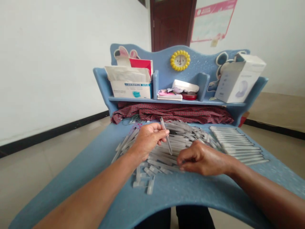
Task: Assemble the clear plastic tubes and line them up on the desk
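My left hand (149, 138) pinches a thin grey stick (166, 136) between thumb and fingers and holds it slanted above a loose heap of the same grey sticks (171, 143) on the blue desk (186, 190). My right hand (201, 158) rests on the heap's near right side with its fingers curled down onto the sticks; what it grips is hidden under the fingers. A few short grey pieces (145, 178) lie at the heap's near edge.
A neat row of grey sticks (238, 144) lies to the right. A red plaid cloth (171, 113) is bunched at the desk's back under a shelf holding a mask box (131, 86), a white carton (238, 82), a red tin (189, 95) and a yellow clock (180, 60).
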`<state>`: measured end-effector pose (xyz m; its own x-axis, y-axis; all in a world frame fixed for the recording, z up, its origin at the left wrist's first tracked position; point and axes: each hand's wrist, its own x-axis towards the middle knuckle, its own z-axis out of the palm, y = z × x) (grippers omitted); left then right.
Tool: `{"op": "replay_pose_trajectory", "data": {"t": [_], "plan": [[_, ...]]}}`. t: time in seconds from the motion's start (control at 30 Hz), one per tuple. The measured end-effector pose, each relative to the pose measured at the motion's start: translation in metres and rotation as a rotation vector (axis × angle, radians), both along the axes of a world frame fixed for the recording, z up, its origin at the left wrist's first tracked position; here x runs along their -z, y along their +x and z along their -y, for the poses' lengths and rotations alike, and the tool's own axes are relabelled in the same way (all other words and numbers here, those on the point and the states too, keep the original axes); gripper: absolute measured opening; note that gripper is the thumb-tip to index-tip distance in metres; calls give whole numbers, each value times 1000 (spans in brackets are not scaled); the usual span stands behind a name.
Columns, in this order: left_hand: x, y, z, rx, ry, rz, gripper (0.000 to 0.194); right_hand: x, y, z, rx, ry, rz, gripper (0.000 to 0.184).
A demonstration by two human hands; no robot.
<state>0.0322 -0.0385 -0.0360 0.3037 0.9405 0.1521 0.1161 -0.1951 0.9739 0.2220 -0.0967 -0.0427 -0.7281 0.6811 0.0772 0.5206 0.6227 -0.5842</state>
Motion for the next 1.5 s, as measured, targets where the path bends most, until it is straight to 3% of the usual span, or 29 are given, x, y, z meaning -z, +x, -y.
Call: {"op": "replay_pose_trajectory", "data": {"t": [0.2, 0.47, 0.63, 0.7, 0.83, 1.03, 1.27, 1.5], "plan": [[2, -4, -5, -10, 23, 24, 11, -2, -35, 16, -42, 290, 218, 20], [1, -4, -1, -18, 8, 65, 9, 6, -76, 34, -193, 446, 372, 14], [2, -6, -2, -7, 10, 69, 9, 19, -102, 42, -168, 577, 441, 13], [2, -6, -3, -8, 12, 71, 9, 21, -106, 42, -148, 556, 486, 7], [1, -7, -3, -8, 12, 75, 10, 17, -103, 41, -53, 449, 575, 12], [0, -7, -2, -3, 7, 78, 9, 14, -91, 44, 130, 320, 528, 9], [1, -4, -2, -3, 3, 85, 8, 26, -91, 48, 416, 300, 551, 28], [1, -5, -2, 0, -8, 100, 9, 27, -91, 50, 480, 223, 599, 28]]}}
